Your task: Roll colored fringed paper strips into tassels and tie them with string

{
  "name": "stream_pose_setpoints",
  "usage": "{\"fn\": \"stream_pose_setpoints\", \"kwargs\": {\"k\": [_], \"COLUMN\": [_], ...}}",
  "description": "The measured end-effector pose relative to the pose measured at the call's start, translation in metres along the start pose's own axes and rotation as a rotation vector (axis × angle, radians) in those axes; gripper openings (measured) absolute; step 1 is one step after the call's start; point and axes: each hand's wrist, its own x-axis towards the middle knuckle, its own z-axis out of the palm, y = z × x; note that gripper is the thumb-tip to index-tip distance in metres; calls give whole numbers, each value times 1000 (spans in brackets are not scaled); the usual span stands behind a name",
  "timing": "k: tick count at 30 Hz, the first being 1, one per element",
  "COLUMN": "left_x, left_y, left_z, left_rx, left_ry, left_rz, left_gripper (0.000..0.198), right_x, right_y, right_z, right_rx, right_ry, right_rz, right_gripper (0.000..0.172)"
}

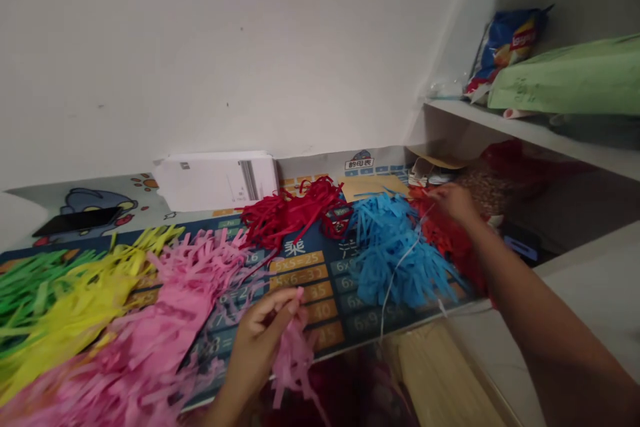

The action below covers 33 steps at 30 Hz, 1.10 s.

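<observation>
Grip of the left hand pinches the top of a small pink tassel, its strips hanging near the printed mat's front edge. The right hand pinches a white string beside orange-red strips; the string droops across blue strips. Leftward lie a pink bunch, yellow strips and green strips.

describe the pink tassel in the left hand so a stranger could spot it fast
Start at the blue printed mat against the wall, then find the left hand at its near edge. The pink tassel hangs in its grip; unlike the larger pink fringe to the left, it is held up.
</observation>
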Motion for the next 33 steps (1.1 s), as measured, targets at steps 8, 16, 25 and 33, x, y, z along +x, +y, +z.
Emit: {"fn": "stream_pose_setpoints", "kwargs": {"k": [8, 16, 25, 33], "left_x": [-19, -41, -51, -54], "left_y": [11, 7, 2, -4], "left_z": [19, 1, -1, 0], "left_rx": [-667, -735, -471, 321], "left_ry": [3, -17, -42, 70], "left_rz": [-418, -429, -187, 206], "left_gripper": [44, 47, 35, 16], "right_x": [-194, -266, -266, -252], "right_y": [-122, -190, -190, -184], "right_z": [4, 27, 37, 42], "right_rx": [574, 817, 923, 760], "right_ry": [-116, -236, -513, -449], "right_rz": [-364, -557, -467, -578], "right_gripper": [25, 15, 24, 24]}}
